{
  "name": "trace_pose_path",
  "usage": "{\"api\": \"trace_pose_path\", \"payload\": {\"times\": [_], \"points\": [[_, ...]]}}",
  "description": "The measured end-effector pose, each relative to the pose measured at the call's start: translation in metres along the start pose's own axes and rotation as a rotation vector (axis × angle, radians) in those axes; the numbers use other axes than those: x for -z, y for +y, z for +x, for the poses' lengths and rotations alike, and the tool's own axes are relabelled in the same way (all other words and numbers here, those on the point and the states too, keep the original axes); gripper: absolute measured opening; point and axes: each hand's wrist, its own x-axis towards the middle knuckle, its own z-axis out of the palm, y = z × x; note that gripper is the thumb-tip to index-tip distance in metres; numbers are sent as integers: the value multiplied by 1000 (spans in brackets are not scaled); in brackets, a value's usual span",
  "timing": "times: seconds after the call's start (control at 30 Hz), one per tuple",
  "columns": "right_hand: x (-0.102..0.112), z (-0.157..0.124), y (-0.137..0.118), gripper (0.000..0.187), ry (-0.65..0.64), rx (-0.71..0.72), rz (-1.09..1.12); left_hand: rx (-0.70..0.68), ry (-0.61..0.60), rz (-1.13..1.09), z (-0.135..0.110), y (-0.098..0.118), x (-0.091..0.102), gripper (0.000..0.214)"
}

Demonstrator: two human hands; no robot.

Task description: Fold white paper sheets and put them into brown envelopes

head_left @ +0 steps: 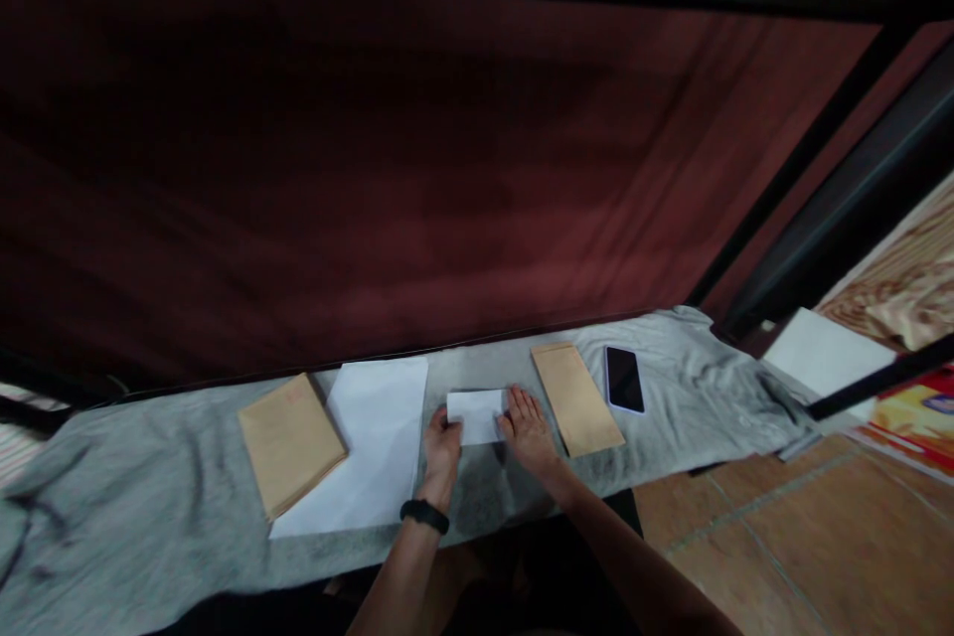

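A small folded white paper [477,415] lies on the grey cloth [149,507] that covers the table. My left hand [441,445] pinches its left edge with curled fingers. My right hand [528,427] lies flat on the cloth with fingers stretched out, its thumb side touching the paper's right edge. A black band sits on my left wrist. A stack of white sheets [367,447] lies just left of my left hand. A brown envelope [575,396] lies just right of my right hand.
A second brown envelope [289,439] lies at the left of the white sheets. A black phone [624,379] rests right of the other envelope. A dark red curtain hangs behind the table. A white box [827,356] and tiled floor are at the right.
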Motion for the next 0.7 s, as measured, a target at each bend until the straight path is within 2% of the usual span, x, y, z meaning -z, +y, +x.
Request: {"api": "trace_pose_path", "payload": {"times": [0.1,0.17,0.23,0.3,0.37,0.43,0.53,0.6,0.7], "points": [[14,-4,-16,68,-55,120,97,24,-8,-133,-4,11,-2,38],[23,-1,-28,67,-80,119,207,23,-25,-191,-6,20,-4,39],[32,7,-37,56,-48,-25,454,46,-54,-283,-10,29,-4,41],[38,19,-42,45,11,-250,802,129,-78,-392,-15,34,-1,44],[43,30,-46,45,44,-411,1047,245,-102,-444,-20,32,1,47],[44,34,-50,53,46,-476,1165,320,-162,-429,-26,26,1,46],[40,28,-55,54,74,-585,1373,336,-254,-432,-31,13,-4,43],[37,21,-53,52,105,-659,1453,288,-239,-445,-30,5,-6,43],[33,12,-37,50,141,-697,1390,169,-171,-419,-21,-6,-1,54]]}}
